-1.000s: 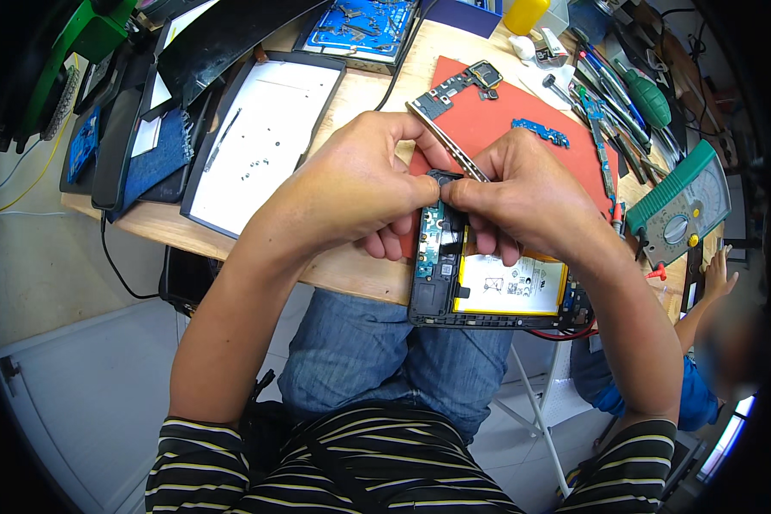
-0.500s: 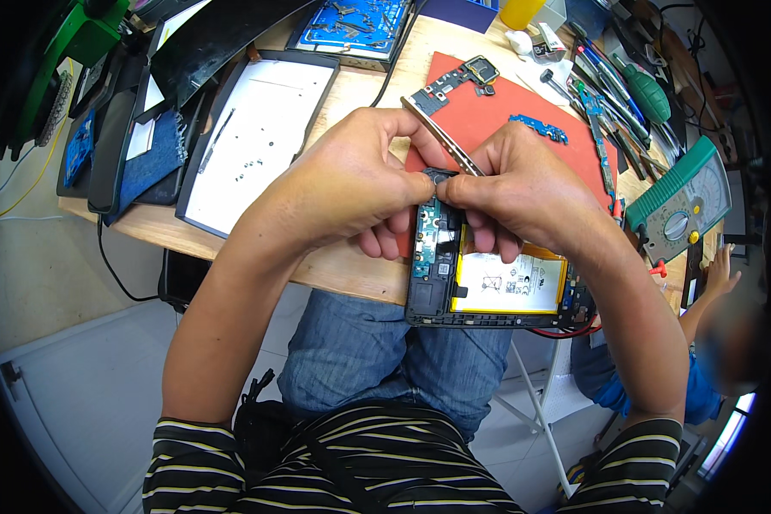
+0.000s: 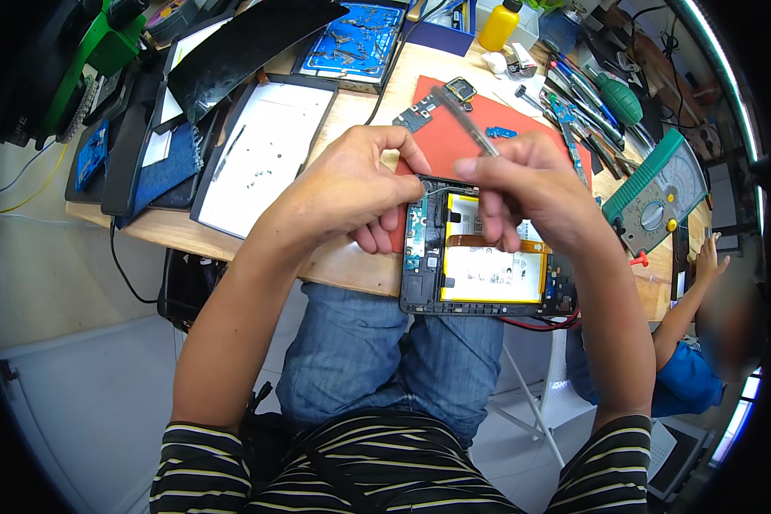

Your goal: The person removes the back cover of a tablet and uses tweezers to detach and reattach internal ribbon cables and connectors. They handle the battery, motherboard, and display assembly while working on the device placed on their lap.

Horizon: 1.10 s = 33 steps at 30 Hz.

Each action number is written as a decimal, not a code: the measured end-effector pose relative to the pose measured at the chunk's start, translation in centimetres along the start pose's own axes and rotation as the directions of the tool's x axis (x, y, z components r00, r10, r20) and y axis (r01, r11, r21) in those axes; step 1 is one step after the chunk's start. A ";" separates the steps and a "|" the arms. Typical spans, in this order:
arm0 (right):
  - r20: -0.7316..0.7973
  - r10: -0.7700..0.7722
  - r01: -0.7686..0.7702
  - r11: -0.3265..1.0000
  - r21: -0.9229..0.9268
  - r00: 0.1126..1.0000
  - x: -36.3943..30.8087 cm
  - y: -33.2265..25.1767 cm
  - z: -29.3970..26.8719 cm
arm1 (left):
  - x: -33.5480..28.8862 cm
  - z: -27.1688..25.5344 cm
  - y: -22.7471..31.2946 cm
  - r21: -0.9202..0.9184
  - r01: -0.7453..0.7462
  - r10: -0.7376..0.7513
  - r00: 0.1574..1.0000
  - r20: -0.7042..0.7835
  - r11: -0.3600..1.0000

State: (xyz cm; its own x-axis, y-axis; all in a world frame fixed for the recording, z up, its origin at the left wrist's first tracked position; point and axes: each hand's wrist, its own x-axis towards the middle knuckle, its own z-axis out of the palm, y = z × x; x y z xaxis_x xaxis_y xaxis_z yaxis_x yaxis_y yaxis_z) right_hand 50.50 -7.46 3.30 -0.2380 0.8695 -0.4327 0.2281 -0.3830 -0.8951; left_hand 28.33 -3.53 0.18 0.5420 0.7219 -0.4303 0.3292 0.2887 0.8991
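Head view: the left hand [image 3: 355,184] keeps thumb and forefinger at the upper-left corner of the opened tablet [image 3: 418,295], whether pinching it I can't tell, at the near edge of the bench [image 3: 351,272]. And now the right hand [image 3: 535,184] has lifted off that corner, grip pinching motion-blurred metal tweezers [image 3: 467,122], uncovering more battery [image 3: 493,276] and orange flex cable [image 3: 469,242], leaving the left working alone there.

So there's a pale wooden counter [image 3: 351,272], a plain beige wall [image 3: 38,274] off left, light grey tiled floor [image 3: 499,454], plus a white thin-legged chair [image 3: 564,396] lower right.
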 end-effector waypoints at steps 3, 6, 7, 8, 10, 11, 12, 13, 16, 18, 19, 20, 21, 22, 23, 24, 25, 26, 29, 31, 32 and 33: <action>-0.087 -0.212 0.220 0.970 0.099 0.973 -2.0 0.3 -1.3 | 0.1 0.0 -0.1 0.000 -0.005 0.005 1.000 0.002 1.000; -0.216 -0.375 0.384 0.924 -0.004 0.901 -3.5 0.4 -2.2 | 0.1 0.1 0.1 -0.007 0.007 -0.007 1.000 -0.010 1.000; -0.246 -0.353 0.365 0.931 0.003 0.902 -4.1 0.4 -2.6 | 0.2 0.2 0.1 0.000 0.013 -0.013 1.000 -0.014 1.000; -0.278 -0.310 0.324 0.946 0.003 0.909 -4.7 0.4 -2.9 | 0.2 0.2 0.1 0.003 0.013 -0.012 1.000 -0.015 1.000; -0.363 -0.256 0.280 0.960 0.016 0.896 -5.3 0.9 -3.1 | 0.2 0.2 0.1 0.005 0.013 -0.013 1.000 -0.018 1.000; -0.373 -0.269 0.305 0.952 0.041 0.888 -5.3 1.4 -3.0 | 0.2 0.2 0.1 0.008 0.022 -0.021 1.000 -0.022 1.000; -0.405 -0.271 0.320 0.946 0.056 0.873 -5.2 2.0 -2.9 | 0.2 0.2 0.1 0.010 0.029 -0.029 0.999 -0.027 1.000; -0.428 -0.272 0.328 0.943 0.061 0.862 -5.1 2.5 -3.0 | 0.2 0.2 0.0 0.012 0.030 -0.030 0.999 -0.031 0.999; -0.462 -0.310 0.350 0.937 0.000 0.831 -4.9 3.4 -3.8 | -0.4 0.6 -0.4 0.015 -0.016 0.017 0.997 -0.078 1.000; -0.481 -0.306 0.324 0.945 -0.048 0.822 -5.2 3.5 -4.6 | -1.1 0.9 -1.0 -0.029 -0.095 0.091 0.990 -0.110 0.995; -0.481 -0.301 0.331 0.943 -0.023 0.824 -5.4 3.5 -4.9 | -1.4 1.1 -1.5 -0.024 -0.150 0.144 0.978 -0.149 0.988; -0.480 -0.293 0.334 0.942 0.002 0.827 -5.6 3.4 -5.2 | -1.6 1.3 -1.9 -0.021 -0.202 0.195 0.963 -0.186 0.979; -0.478 -0.284 0.336 0.941 0.025 0.831 -5.8 3.4 -5.5 | -1.7 1.6 -2.4 -0.021 -0.259 0.248 0.942 -0.225 0.966; -0.492 -0.281 0.343 0.938 0.040 0.824 -6.1 3.4 -5.6 | -1.7 1.9 -2.8 0.035 -0.302 0.299 0.915 -0.272 0.953; -0.537 -0.320 0.357 0.933 -0.039 0.780 -6.1 3.7 -5.5 | -1.6 2.2 -3.2 0.093 -0.351 0.362 0.883 -0.299 0.932; -0.556 -0.295 0.325 0.945 -0.048 0.777 -6.2 3.7 -5.6 | -1.7 2.4 -3.4 0.147 -0.403 0.429 0.852 -0.298 0.903; -0.537 -0.304 0.326 0.944 -0.057 0.787 -6.2 3.8 -5.8 | -1.7 2.5 -3.5 0.198 -0.383 0.428 0.851 -0.305 0.902; -0.555 -0.299 0.326 0.944 -0.053 0.776 -6.3 4.0 -5.9 | -1.8 2.5 -3.6 0.267 -0.426 0.492 0.825 -0.276 0.864; -0.622 -0.255 0.236 0.965 -0.115 0.740 -6.8 4.5 -6.3 | -2.2 2.5 -3.3 0.442 -0.422 0.550 0.807 -0.213 0.791; -0.590 -0.302 0.269 0.952 -0.146 0.749 -6.8 4.8 -6.7 | -2.2 2.6 -3.1 0.516 -0.427 0.585 0.788 -0.191 0.743; -0.589 -0.327 0.293 0.943 -0.157 0.739 -6.8 5.0 -6.7 | -2.3 2.5 -3.0 0.531 -0.415 0.578 0.796 -0.181 0.739; -0.588 -0.342 0.303 0.938 -0.168 0.733 -6.7 5.1 -6.6 | -2.3 2.5 -2.9 0.547 -0.417 0.586 0.792 -0.174 0.726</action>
State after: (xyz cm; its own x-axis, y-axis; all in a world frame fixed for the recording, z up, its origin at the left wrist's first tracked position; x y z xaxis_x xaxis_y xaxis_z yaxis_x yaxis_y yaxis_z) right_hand 59.52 -13.16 2.33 0.3024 0.9518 0.0513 0.3001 -0.0440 -0.9529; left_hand 28.07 -7.60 -1.67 0.4876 0.8499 0.1999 0.4361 -0.4354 0.7876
